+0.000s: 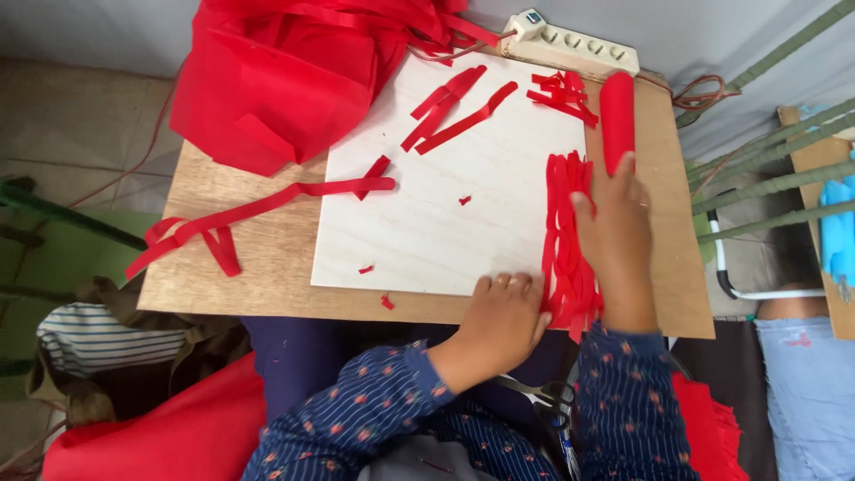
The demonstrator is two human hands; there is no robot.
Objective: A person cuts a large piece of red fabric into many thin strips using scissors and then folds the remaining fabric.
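My right hand [616, 233] lies flat on a bundle of thin red strips [563, 223] along the right edge of a pale board [445, 214], fingers stretched toward a rolled red tube [616, 116]. My left hand [503, 316] presses on the near end of the same bundle at the board's front edge, fingers curled. Loose red strips [450, 111] lie scattered over the far part of the board. A long red strip [258, 209] trails off the board to the left.
The board rests on a brown wooden table [240, 267]. A heap of red fabric [285, 71] fills the far left. A white power strip [574, 44] sits at the back. Scissors [543, 396] lie in my lap. Another person's blue-gloved hand [837, 227] shows at right.
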